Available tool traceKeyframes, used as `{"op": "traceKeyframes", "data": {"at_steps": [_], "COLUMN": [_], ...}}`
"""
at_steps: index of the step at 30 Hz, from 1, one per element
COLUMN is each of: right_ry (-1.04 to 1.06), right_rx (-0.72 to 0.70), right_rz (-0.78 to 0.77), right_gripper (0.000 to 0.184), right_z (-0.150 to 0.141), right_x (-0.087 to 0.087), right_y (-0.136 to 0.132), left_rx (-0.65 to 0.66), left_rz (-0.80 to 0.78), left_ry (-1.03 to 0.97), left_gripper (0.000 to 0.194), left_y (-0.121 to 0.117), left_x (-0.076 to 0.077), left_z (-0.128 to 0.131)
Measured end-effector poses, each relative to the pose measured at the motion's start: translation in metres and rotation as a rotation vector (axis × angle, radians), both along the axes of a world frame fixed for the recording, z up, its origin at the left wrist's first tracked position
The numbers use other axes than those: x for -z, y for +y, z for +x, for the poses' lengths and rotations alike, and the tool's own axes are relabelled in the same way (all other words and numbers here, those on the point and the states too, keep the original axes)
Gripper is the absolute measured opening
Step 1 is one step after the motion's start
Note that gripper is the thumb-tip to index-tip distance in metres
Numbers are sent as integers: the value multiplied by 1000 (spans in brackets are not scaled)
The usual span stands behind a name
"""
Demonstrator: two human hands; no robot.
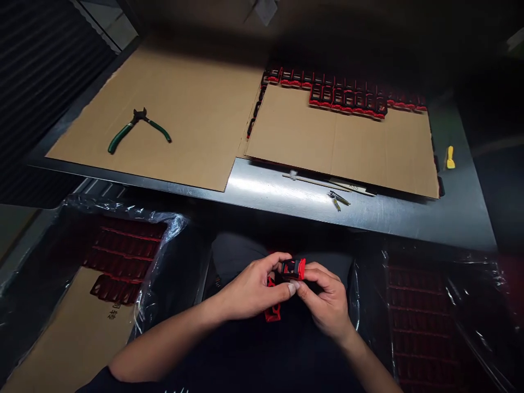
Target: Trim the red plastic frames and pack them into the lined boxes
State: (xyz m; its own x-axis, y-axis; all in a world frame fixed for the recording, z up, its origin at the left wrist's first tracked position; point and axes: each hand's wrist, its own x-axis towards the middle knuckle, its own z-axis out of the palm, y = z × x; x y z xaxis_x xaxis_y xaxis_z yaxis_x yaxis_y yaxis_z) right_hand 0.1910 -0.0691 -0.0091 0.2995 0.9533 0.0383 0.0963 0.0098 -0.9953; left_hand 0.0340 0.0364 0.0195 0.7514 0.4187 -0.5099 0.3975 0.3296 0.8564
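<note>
Over my lap, both hands are closed on a small red and black plastic part (pixel 293 268). My left hand (pixel 256 289) grips its left side between thumb and fingers. On the right end, the thumb and fingertips of my right hand (pixel 329 300) pinch the red edge. A second red plastic part (pixel 273 312) shows below my left hand, partly covered by it; whether the left fingers hold it too is hidden. Beyond my hands, rows of similar red and black parts (pixel 347 101) stand along the back of a cardboard sheet (pixel 319 136) on the metal table.
Green-handled cutting pliers (pixel 120 137) lie on the left cardboard (pixel 192 93). Small nippers (pixel 339 199) and a thin stick (pixel 315 180) are near the front edge of the table (pixel 262 188). A yellow scoop-like tool (pixel 451 157) lies right. Plastic-lined bins with parts (pixel 126 248) flank me.
</note>
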Motion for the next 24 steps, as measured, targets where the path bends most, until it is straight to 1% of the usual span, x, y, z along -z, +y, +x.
{"op": "traceKeyframes", "data": {"at_steps": [4,11,13,16,18,22,24], "right_ry": [-14,-15,-35,-122,-192,-261,-268], "right_rx": [-8,-9,-17,-9,-3,10,25], "right_rz": [19,22,35,83,131,184,181], "right_gripper": [15,19,22,27,30,29,27], "right_z": [1,2,2,2,2,2,2], "right_x": [1,5,7,11,14,16,16], "right_y": [-1,-1,-1,-1,-2,-2,-2], "left_rx": [-5,-29,-36,-50,-48,-44,-61], "left_rz": [64,95,91,74,75,98,158], "left_ry": [38,49,65,88,96,113,110], "left_gripper": [48,54,61,81,89,88,87], "left_y": [-1,-3,-2,-1,-1,-3,-5], "left_x": [1,4,4,3,3,3,4], "left_z": [-1,-2,-1,0,2,5,5]}}
